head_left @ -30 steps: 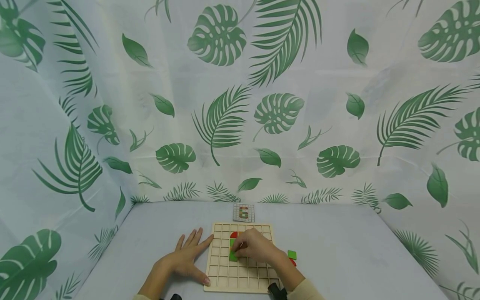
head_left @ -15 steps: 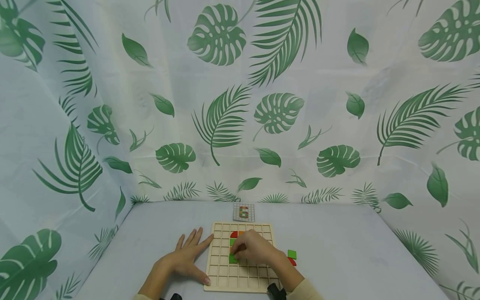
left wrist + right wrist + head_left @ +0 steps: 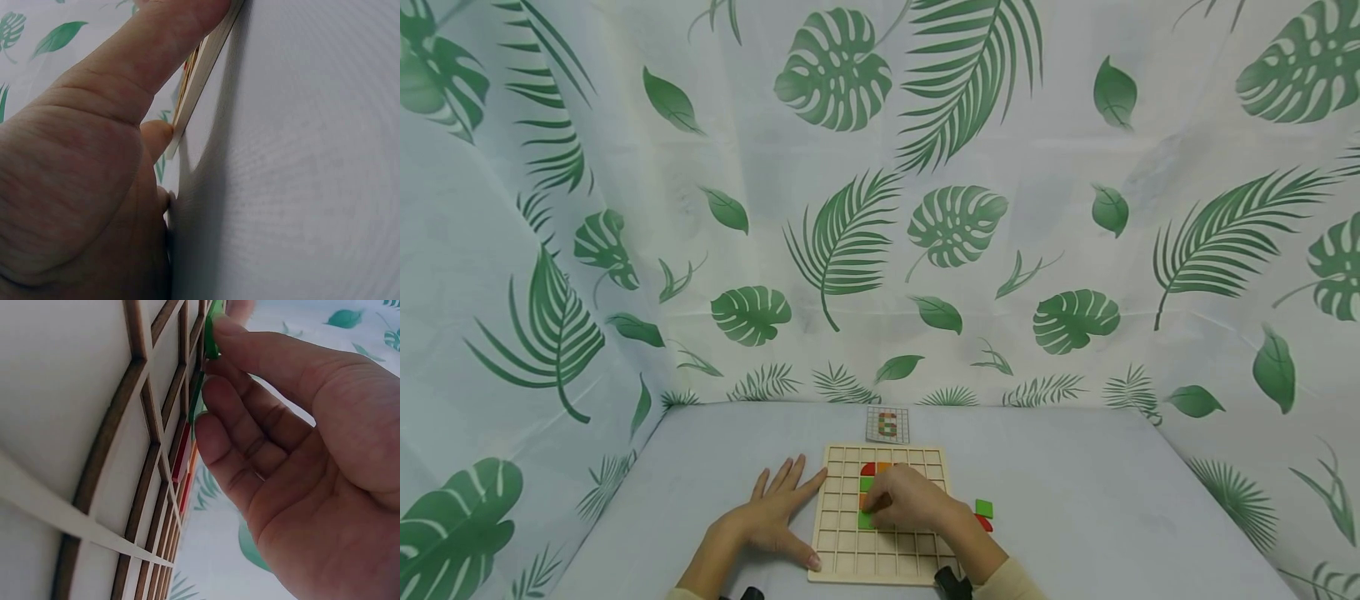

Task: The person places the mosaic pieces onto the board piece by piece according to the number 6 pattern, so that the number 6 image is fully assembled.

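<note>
A light wooden grid board (image 3: 842, 567) lies on the table. My left hand (image 3: 767, 517) spreads its fingers beside it, with index fingertip and thumb touching its left edge. Over the middle of the board, my right hand (image 3: 913, 497) pinches a small green tile (image 3: 212, 331) between thumb and fingers, its other fingers curled. That tile is at a cell in the left-middle part of the grid. Above it in the same column are an orange tile (image 3: 863, 502), another green tile (image 3: 867, 483) and a red rounded tile (image 3: 868, 469). My right hand hides some of the placed tiles.
A small gridded card (image 3: 887, 425) with a coloured figure lies behind the board. Right of the board sit a loose green tile (image 3: 984, 508) and a red piece (image 3: 984, 523), partly hidden by my forearm. A leaf-patterned cloth (image 3: 955, 350) hangs behind the table.
My right fingers have shifted slightly at the green tile, and more of the orange tile above it shows now. The left hand and the board stay in place.
</note>
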A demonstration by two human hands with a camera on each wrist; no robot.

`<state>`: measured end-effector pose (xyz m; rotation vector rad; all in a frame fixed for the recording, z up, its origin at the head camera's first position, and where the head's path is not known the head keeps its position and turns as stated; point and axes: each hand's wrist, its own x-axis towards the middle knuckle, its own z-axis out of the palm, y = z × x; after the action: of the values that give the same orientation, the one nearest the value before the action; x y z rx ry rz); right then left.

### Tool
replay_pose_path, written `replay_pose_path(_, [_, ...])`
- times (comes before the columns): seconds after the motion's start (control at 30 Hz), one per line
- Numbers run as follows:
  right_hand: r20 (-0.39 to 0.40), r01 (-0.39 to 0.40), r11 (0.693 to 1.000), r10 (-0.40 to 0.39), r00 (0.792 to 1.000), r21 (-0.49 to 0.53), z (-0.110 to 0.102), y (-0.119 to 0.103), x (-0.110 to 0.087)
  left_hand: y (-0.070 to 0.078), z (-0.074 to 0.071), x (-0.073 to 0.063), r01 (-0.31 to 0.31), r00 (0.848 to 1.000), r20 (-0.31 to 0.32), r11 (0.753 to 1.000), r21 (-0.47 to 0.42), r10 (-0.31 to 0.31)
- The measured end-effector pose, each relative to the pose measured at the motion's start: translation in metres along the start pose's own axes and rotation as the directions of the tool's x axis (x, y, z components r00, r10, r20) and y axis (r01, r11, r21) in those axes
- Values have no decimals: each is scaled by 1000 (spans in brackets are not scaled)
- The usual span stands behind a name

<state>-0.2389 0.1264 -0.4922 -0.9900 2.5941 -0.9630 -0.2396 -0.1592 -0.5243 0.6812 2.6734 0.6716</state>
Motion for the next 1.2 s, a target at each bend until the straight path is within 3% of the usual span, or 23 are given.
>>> replay_pose_path(0.3, [33,3,1000,-3,999,-14,-2,2,0,1,-2,-1,2,1000,2,1000,-1,-2])
replay_pose_path(0.5, [-23,14,1000,-14,1000,-1,-23,11,-12,3,0,-1,11,1000,-2,1000,1,-11])
replay_pose_path(0.8, [-83,-125,992,124,989,-6,-61,29,-36,3,0,-1,27,1000,-4,1000,6,-27])
replay_pose_path(1.2, [-104,-190,982,188,977,-11,-81,43,-54,1,1,1,17,1000,-6,1000,10,-17])
